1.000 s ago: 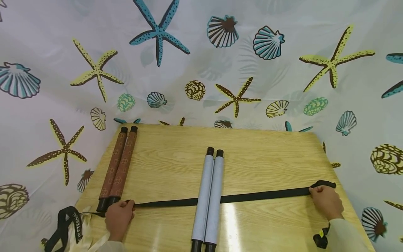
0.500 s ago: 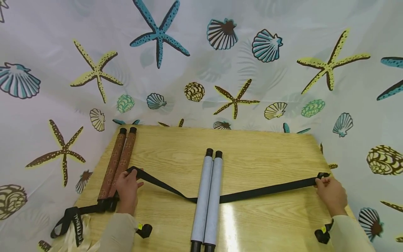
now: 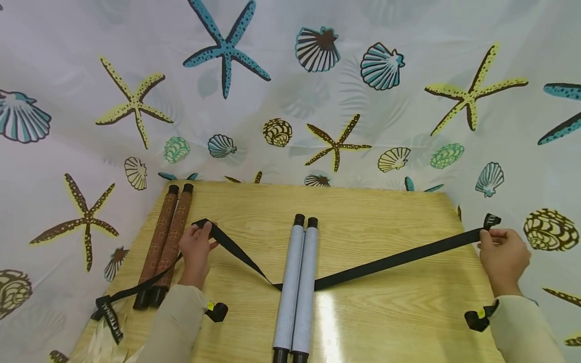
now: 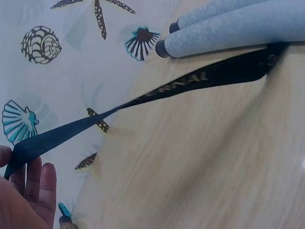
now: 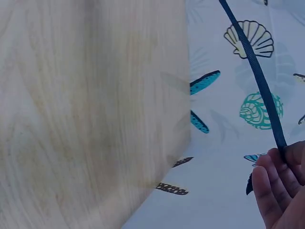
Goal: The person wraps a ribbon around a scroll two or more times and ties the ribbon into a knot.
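A long black ribbon (image 3: pixel 399 261) with printed lettering runs beneath a pair of pale grey-blue scroll rolls (image 3: pixel 296 282) that lie side by side on the table. My left hand (image 3: pixel 196 252) pinches the ribbon to the left of the rolls and holds it raised, so it slopes down to them with a twist. At the far right, my right hand (image 3: pixel 505 257) pinches the ribbon near its end, lifted above the table edge; a short tail stands up past the fingers. In the left wrist view, lettering shows on the ribbon (image 4: pixel 190 81).
Two brown patterned rolls (image 3: pixel 165 242) with black ends lie at the table's left. The ribbon's lettered left end (image 3: pixel 111 317) hangs over cream strips (image 3: pixel 106 343) at the left front edge. A curtain (image 3: pixel 272 91) printed with shells and starfish surrounds the wooden table (image 3: pixel 372 222).
Both hands have risen from the table with the ribbon. The left hand has moved up and slightly right, the right hand up and outward. The pale rolls stay in place.
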